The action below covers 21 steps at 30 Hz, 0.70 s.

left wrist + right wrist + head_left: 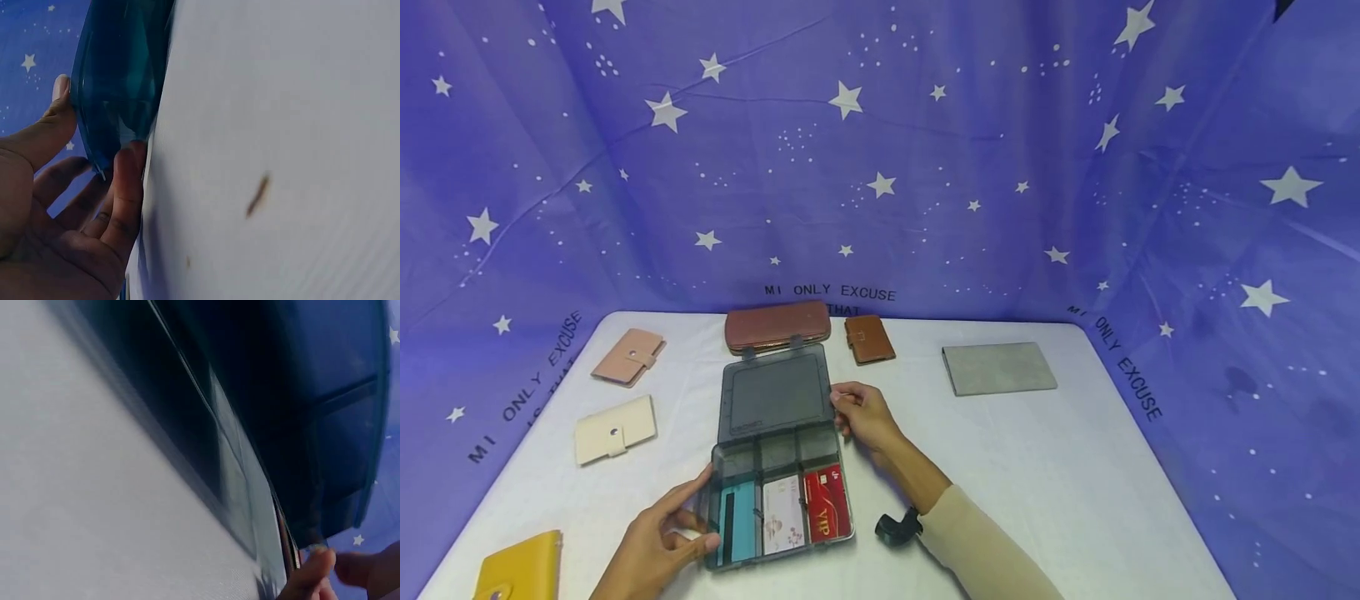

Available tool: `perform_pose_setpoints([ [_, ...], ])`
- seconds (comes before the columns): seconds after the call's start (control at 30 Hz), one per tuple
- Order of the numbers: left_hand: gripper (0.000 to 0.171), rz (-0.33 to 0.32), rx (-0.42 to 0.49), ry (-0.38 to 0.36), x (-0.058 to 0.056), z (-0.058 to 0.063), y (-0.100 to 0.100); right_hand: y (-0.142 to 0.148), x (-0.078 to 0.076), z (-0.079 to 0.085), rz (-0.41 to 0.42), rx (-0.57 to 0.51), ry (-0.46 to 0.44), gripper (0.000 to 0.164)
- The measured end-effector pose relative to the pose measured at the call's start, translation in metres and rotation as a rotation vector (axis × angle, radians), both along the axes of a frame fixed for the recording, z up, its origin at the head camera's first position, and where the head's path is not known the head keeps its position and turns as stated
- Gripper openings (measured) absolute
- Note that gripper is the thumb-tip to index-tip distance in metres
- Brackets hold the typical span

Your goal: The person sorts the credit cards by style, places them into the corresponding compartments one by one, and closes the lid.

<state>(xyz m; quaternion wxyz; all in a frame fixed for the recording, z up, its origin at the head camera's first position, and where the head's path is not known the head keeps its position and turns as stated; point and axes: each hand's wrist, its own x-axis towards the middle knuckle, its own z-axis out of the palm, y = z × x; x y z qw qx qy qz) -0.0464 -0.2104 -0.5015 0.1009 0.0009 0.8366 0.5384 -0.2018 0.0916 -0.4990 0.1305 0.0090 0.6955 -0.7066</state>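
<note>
A grey see-through plastic compartment box (778, 452) lies on the table with its lid (775, 392) tipped back, away from the person. Three cards fill its front compartments: a teal card (743, 521) with a dark stripe, a pale card with a flower print (784, 512) and a red VIP card (827, 504). My left hand (658, 537) grips the box's left side, fingers and thumb spread along that wall. In the left wrist view the box wall (119, 75) sits between thumb and fingers. My right hand (868, 417) pinches the right edge of the lid.
Behind the lid lie a maroon zip wallet (778, 325) and a brown card holder (871, 339). To the left are a pink card holder (628, 357), a cream one (616, 429) and a yellow one (520, 567). A grey wallet (1000, 368) lies right. Starry curtains surround the table.
</note>
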Motion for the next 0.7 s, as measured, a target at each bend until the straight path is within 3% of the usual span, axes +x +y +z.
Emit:
perform_pose_setpoints([
  [0.23, 0.085, 0.012, -0.011, 0.013, 0.001, 0.004, 0.009, 0.007, 0.002, 0.001, -0.036, 0.024, 0.107, 0.018],
  [0.47, 0.086, -0.001, -0.059, 0.0, -0.016, 0.006, 0.015, 0.015, -0.007, 0.011, 0.001, 0.012, 0.239, 0.018],
  [0.6, 0.069, -0.037, -0.062, 0.048, -0.025, 0.004, 0.014, 0.023, -0.004, 0.016, 0.026, 0.034, 0.26, 0.018],
  [0.7, 0.054, -0.042, -0.014, 0.111, -0.029, 0.003, 0.013, 0.031, 0.002, 0.019, 0.062, 0.145, 0.301, 0.02],
])
